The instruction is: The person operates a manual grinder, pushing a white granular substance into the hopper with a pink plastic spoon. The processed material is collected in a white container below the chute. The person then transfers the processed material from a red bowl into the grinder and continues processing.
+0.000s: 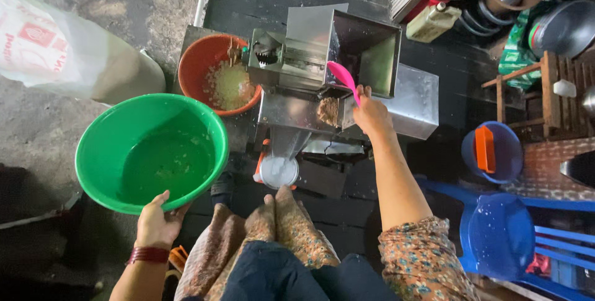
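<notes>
You held a green bowl (152,151) in one hand and a pink scoop (343,76) at the machine (310,59) in the other.

Your left hand (156,221), at lower left of the frame, gripped the bowl's near rim: the thumb lay over the edge and the other fingers were curled beneath, hidden from view. The bowl filled the left centre, tilted, with wet scraps inside. Your right hand (372,114), at centre, was closed tightly around the scoop's handle; the pink blade stuck up and left past your knuckles into the steel hopper. An orange bowl (201,59) with pale shreds sat just behind the green one, under the machine's spout. A blue chair (499,233) stood at lower right.
</notes>
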